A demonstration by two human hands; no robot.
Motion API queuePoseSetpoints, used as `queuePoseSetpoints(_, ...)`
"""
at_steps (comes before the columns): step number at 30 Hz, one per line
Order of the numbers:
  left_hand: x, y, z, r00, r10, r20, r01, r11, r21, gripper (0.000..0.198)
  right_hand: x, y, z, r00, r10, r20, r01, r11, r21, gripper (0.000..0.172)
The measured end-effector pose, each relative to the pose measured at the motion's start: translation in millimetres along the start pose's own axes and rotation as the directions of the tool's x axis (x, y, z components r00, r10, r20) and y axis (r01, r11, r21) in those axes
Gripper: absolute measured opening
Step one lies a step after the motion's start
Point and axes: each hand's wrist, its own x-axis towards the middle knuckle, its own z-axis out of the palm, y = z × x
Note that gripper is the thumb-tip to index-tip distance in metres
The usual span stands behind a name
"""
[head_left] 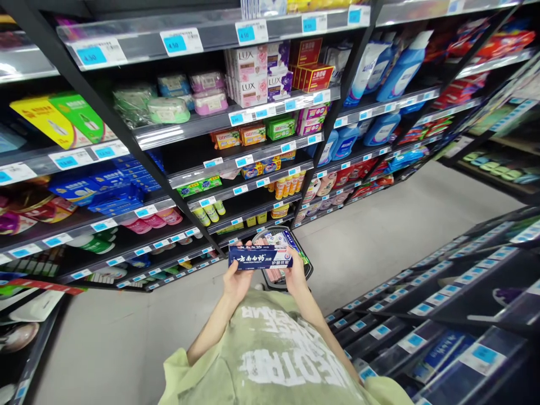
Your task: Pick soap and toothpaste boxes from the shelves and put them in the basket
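A dark blue and white toothpaste box [258, 257] is held level in front of my body, its printed front facing up toward me. My left hand [237, 280] grips its left end with the thumb on the front. Around its right end is my right hand [297, 270], fingers closed on the edge. Below and behind the box stands a dark shopping basket [311, 269] with several packages in it. Part of the basket is hidden by the box and my hands.
Shelves ahead carry boxed soap [250, 76], soap dishes [169, 109] and blue detergent bottles [403, 66]. Another shelf unit [439, 298] with price tags runs close along my right. Grey floor [405, 225] stretches along the aisle. A further rack edge [40, 337] is at the lower left.
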Motion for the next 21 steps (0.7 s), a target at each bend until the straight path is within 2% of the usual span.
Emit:
queuePoseSetpoints(5,-0.7,-1.0,2.5,1.000,-0.006,-0.019,0.006,1.000,0.008,0.059,0.3,1.4,-0.4,1.000,0.000,0.015,0.000,1.000,0.027,0.025)
queuePoseSetpoints(13,3.2,-0.5,1.0,0.995,-0.047,-0.091,0.041,0.997,-0.066,0.052,0.1,5.1,-3.0,0.999,-0.031,0.006,0.032,0.996,-0.085,0.027)
queuePoseSetpoints(17,6.0,-2.7,-3.2,0.987,-0.047,-0.151,0.033,0.995,-0.089,0.050,3.6,9.7,-8.5,0.998,-0.060,0.015,0.061,0.997,-0.054,0.023)
queuePoseSetpoints(21,8.5,-2.4,-5.1,0.977,-0.054,-0.207,0.027,0.991,-0.131,0.043,7.2,14.1,-11.0,0.997,-0.077,-0.012,0.075,0.992,-0.103,0.025)
